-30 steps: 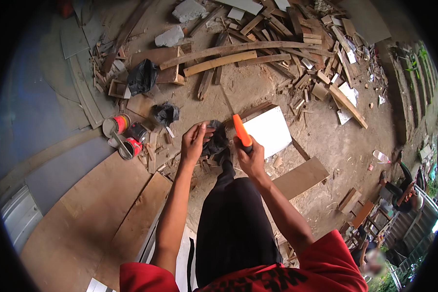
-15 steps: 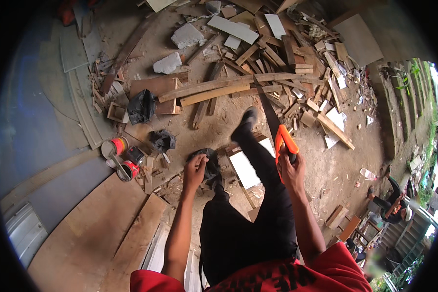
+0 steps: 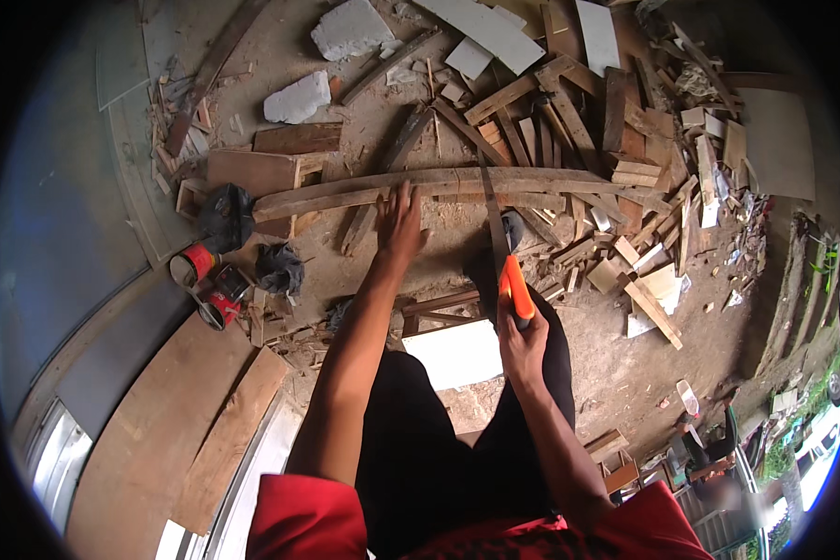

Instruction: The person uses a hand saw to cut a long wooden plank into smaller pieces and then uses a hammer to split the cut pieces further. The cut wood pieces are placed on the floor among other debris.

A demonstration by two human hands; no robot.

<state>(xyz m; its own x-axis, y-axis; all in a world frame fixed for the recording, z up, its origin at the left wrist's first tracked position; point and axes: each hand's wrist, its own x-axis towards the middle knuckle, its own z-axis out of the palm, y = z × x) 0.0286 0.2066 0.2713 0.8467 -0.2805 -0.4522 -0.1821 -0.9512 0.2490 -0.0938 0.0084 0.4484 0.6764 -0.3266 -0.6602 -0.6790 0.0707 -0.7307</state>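
My right hand (image 3: 523,343) grips the orange handle of a hand saw (image 3: 497,238) whose blade points away from me across a long curved wooden strip (image 3: 345,191) lying on the ground. My left hand (image 3: 399,222) reaches forward, fingers spread, onto or just above that strip, left of the saw blade. My right foot in a dark shoe (image 3: 513,229) stands beside the blade. I wear black trousers and a red shirt.
A big heap of wood offcuts (image 3: 616,131) lies ahead and right. Red tins (image 3: 217,289), dark rags and a small wooden box (image 3: 257,173) are at the left, with white foam chunks (image 3: 299,98) beyond. Plywood sheets (image 3: 149,439) lie lower left; a white board (image 3: 457,355) sits under my legs.
I have leaned forward: my left hand went from near my knee out to the long curved strip, and my right hand brought the saw over it. My right foot stepped forward.
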